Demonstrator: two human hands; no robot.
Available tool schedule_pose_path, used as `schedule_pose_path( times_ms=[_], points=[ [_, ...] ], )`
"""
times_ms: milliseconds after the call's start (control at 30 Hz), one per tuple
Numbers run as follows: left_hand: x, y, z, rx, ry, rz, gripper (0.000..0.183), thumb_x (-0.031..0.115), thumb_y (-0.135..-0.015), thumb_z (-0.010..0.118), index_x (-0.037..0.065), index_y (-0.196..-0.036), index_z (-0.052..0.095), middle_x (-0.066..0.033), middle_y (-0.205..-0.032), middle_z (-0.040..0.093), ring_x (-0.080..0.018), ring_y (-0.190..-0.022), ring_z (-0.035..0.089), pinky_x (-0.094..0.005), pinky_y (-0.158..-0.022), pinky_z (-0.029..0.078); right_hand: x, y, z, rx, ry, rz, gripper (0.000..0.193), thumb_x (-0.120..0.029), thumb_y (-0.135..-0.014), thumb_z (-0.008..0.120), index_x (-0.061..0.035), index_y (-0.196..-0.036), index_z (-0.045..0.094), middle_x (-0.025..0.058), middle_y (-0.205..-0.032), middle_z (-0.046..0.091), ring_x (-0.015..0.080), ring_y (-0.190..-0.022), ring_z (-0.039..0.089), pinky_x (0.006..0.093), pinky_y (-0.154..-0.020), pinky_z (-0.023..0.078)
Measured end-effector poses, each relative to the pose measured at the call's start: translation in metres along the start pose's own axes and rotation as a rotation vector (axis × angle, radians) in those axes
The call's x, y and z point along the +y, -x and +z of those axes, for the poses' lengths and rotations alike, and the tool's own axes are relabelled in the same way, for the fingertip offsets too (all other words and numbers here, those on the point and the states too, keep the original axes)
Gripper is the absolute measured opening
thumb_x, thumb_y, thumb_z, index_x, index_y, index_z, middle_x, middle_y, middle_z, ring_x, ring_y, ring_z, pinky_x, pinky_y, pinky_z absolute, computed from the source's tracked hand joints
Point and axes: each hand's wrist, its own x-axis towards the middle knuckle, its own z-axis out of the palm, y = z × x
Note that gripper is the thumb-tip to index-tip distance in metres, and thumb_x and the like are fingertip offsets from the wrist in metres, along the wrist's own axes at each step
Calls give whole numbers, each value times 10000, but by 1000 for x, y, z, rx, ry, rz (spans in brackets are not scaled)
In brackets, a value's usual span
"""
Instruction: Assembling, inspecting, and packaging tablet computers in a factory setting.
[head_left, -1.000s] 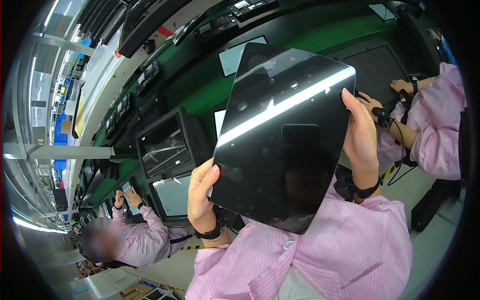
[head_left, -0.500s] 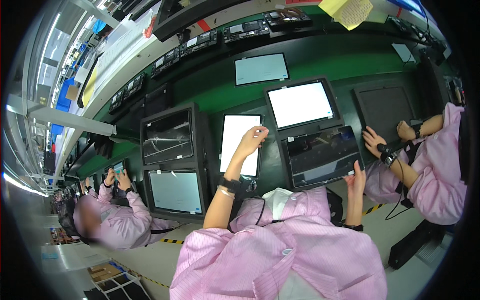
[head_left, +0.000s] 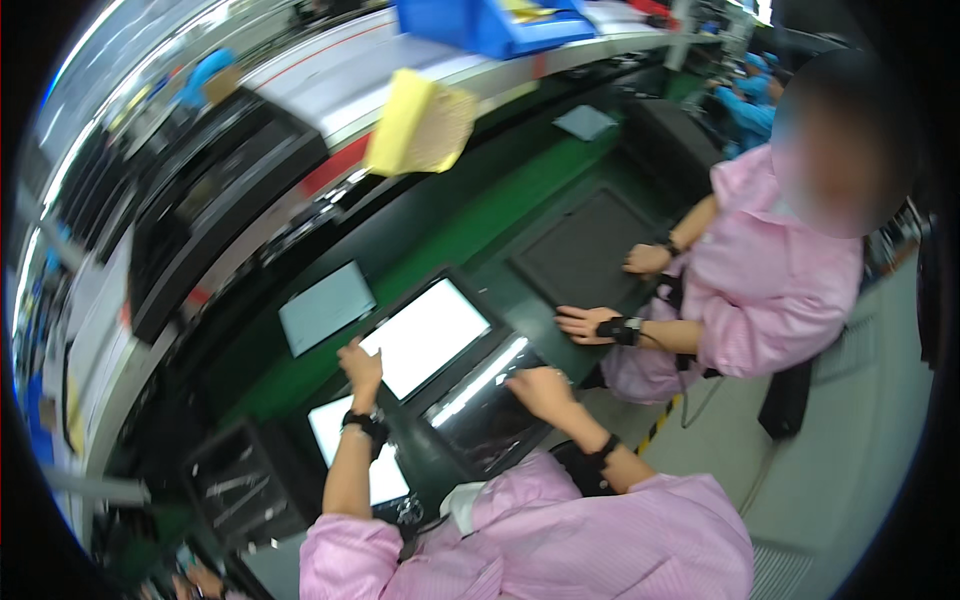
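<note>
Green workbench (head_left: 455,235), smooth-topped, runs diagonally through the view, pale shelf (head_left: 335,85) along its far side. Co-worker at right in a pink coat (head_left: 780,270), striped cloth, both hands at the near side of a flat black tray (head_left: 575,250), matte and rectangular. Nearer: two-recess black tray (head_left: 455,372), raised rim, one tablet per recess. Far recess holds a lit tablet (head_left: 430,338), plain white screen; near recess holds a dark tablet (head_left: 490,410), glossy glass with a bright streak of reflected light. Another black tray (head_left: 280,465) at lower left, glossy dark panel inside, blurred. On the shelf, blue bin (head_left: 490,30), plastic, with something yellow in it. Loose lit tablet (head_left: 388,478) lies on the bench just left of the two-recess tray, partly behind the left wrist. Pale tablet (head_left: 325,308) lies flat farther out. Folded yellow piece (head_left: 400,125) hangs at the shelf edge, tan rough-looking face. Right hand (head_left: 542,393) is at the dark tablet's right edge, fingers bent; can't tell if they pinch it. Left hand (head_left: 362,368) is at the lit tablet's left edge; fingertips smeared, can't tell if apart or gripping. Black bands on both wrists.
</note>
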Motion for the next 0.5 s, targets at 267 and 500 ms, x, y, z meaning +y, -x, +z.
schedule_pose_path(
  times_ms=[267,500],
  points=[
    [10,-23,-16,-112,-69,142,454,236,-754,669,75,-1132,477,-186,-1148,374,-372,-1022,426,-469,-841,411,-87,-105,82,-87,190,-668,794,-130,-649,654,-78,-1365,314,229,-1441,157,423,-1345,67,620,-1032,111],
    [-13,-47,-15,-108,0,189,382,291,-735,672,102,-1027,514,-189,-1106,383,-379,-991,423,-471,-854,386,-81,-118,130,-34,239,-818,663,-166,-778,531,-52,-1379,274,242,-1425,206,450,-1301,211,601,-1013,208]
  ],
)
